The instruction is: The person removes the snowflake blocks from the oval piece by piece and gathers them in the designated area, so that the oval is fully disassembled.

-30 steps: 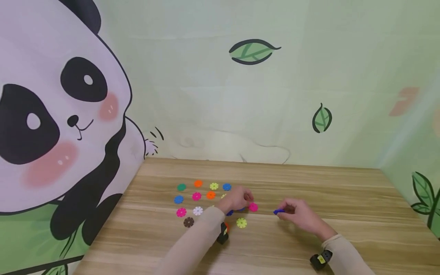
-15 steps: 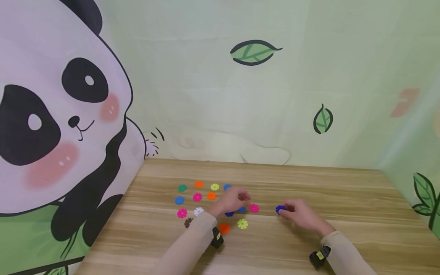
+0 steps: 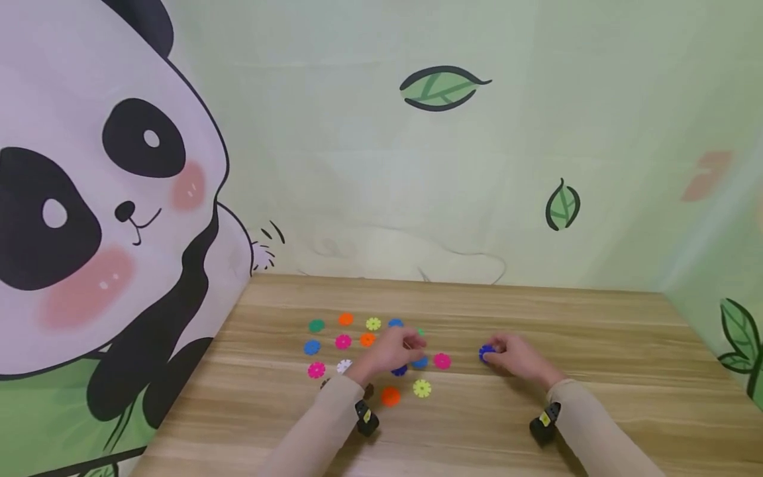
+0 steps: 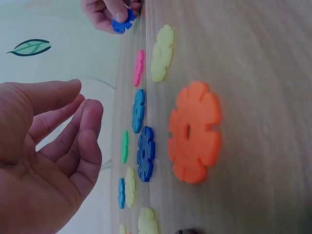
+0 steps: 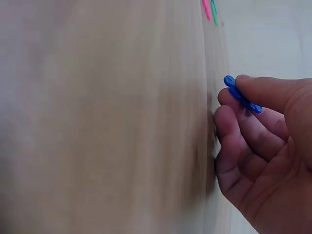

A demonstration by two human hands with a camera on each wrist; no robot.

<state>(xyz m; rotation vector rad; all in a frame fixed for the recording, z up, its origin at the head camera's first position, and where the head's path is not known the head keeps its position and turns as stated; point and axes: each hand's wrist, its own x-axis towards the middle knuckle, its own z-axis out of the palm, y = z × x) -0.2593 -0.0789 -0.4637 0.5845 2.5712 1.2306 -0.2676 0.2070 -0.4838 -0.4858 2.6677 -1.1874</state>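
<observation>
My right hand (image 3: 526, 361) pinches a dark blue notched plastic disc (image 5: 243, 100) between thumb and fingers, just above the table. My left hand (image 3: 387, 351) hovers over the spread of discs, its fingers loosely curled; the left wrist view shows nothing between them. Under and beside it lie a second dark blue disc (image 4: 145, 154), a lighter blue disc (image 4: 138, 111) and an orange disc (image 4: 195, 132). A pink disc (image 3: 442, 361) lies between the two hands, with a yellow disc (image 3: 422, 388) nearer the front. My left hand and sleeve hide some of the discs.
Several more notched discs spread leftward over the wooden table (image 3: 620, 371), among them a green disc (image 3: 316, 325), a white disc (image 3: 344, 366) and a second pink disc (image 3: 316, 370). A wall (image 3: 334, 132) with painted leaves and a panda stands behind and to the left.
My left hand has let go of the pink disc and drawn back left. The right hand has turned the dark blue disc to show its face and shifted slightly away from me.
</observation>
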